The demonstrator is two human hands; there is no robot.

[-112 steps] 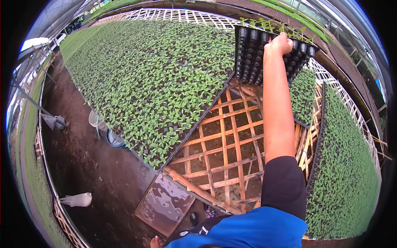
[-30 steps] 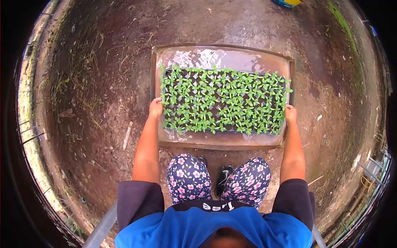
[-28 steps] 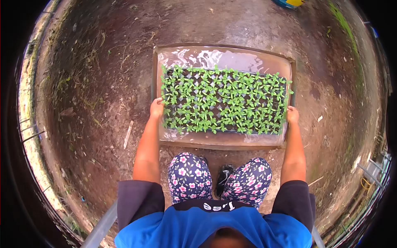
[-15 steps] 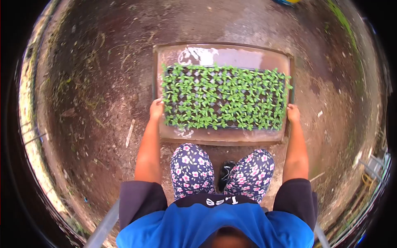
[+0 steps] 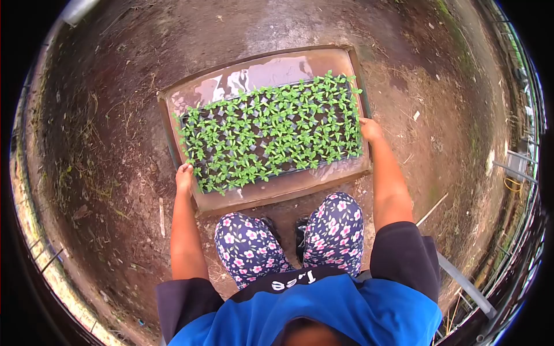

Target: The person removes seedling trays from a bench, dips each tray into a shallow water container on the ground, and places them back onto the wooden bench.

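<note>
A black seedling tray [image 5: 268, 176] full of small green seedlings [image 5: 277, 127] lies over a shallow brown basin [image 5: 277, 193] of water on the ground. My left hand [image 5: 184, 177] has its fingers closed on the tray's left end. At the opposite end, my right hand [image 5: 371, 130] grips the tray's right edge. Both hands overlap the basin's rim in this view. Dark soil and grey cell dividers show between the leaves. How far the tray's underside is in the water is hidden.
My knees in floral trousers [image 5: 333, 230] are bent close to the basin's near side. Damp bare soil [image 5: 115, 173] with twigs surrounds it. A stick [image 5: 431, 209] lies at right, and a grey metal bar [image 5: 467, 285] shows behind my right arm.
The view has turned and shifted, so tray and basin now appear tilted and farther left. Both hands still hold the tray's ends, and the tray sits much the same within the basin.
</note>
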